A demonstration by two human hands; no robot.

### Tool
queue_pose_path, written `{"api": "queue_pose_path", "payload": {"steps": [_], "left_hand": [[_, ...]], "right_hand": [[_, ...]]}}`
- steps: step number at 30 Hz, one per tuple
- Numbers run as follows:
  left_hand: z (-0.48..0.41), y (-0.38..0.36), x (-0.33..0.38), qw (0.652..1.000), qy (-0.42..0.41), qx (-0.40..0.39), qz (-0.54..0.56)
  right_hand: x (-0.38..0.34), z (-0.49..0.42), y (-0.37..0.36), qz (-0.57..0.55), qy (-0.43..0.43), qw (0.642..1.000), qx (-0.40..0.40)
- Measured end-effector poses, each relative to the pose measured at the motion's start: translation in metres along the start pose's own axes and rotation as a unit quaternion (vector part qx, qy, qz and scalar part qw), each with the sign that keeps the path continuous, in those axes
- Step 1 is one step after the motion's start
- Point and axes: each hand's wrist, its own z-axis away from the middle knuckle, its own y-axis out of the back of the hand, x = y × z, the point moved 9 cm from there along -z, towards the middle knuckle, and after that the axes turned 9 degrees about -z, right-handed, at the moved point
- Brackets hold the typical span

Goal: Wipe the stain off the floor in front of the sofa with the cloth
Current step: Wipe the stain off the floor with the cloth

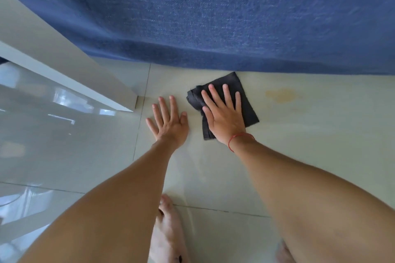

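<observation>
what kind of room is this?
Likely a home living room: a blue fabric sofa along the top, glossy pale floor tiles, and a white furniture panel at left.

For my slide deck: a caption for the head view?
Right hand presses cloth flat beside stain; left hand braces on floor.

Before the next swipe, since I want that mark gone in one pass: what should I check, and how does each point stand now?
1. Right hand flat on the cloth: ok, palm and spread fingers press it down.
2. Cloth lying flat on the floor: ok, folded, with layers bunched at its left edge.
3. Cloth over the stain: not ok, the yellowish patch lies uncovered to its right.
4. Path to the stain: ok, only bare tile between them.
5. Left hand bracing: ok, flat on the tile beside the cloth.
6. Cloth damp: cannot tell.
</observation>
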Motion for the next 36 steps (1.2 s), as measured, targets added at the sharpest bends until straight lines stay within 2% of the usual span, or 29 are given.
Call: {"api": "queue_pose_path", "payload": {"steps": [3,6,9,13,17,19,25,30,32,36], "left_hand": [[0.007,0.01,0.006,0.998,0.017,0.052,0.025],[0.013,0.02,0.034,0.995,-0.013,0.101,-0.013],[0.017,0.001,0.074,0.994,-0.086,0.049,-0.047],[0.016,-0.017,0.086,0.996,-0.081,-0.009,-0.047],[0.018,-0.018,0.088,0.994,-0.082,-0.038,-0.053],[0.015,-0.017,0.09,0.994,-0.082,-0.04,-0.053],[0.014,-0.018,0.085,0.994,-0.075,-0.055,-0.049],[0.016,-0.016,0.084,0.994,-0.075,-0.06,-0.049],[0.018,-0.015,0.086,0.994,-0.081,-0.06,-0.04],[0.019,-0.016,0.086,0.995,-0.082,-0.052,-0.035]], "right_hand": [[0.012,0.031,0.001,0.016,0.058,0.998,-0.021],[0.049,0.062,0.011,0.023,0.054,0.998,-0.034],[0.103,0.088,0.034,0.014,-0.022,1.0,-0.011],[0.156,0.079,0.063,0.0,-0.138,0.99,0.038],[0.157,0.047,0.066,-0.028,-0.237,0.967,0.092],[0.14,0.026,0.062,-0.032,-0.227,0.97,0.086],[0.06,0.009,0.026,-0.024,-0.099,0.994,0.036],[0.068,0.063,0.02,-0.011,0.014,1.0,-0.012],[0.104,0.083,0.032,-0.002,-0.009,1.0,-0.004],[0.169,0.093,0.063,-0.014,-0.143,0.989,0.044]]}}
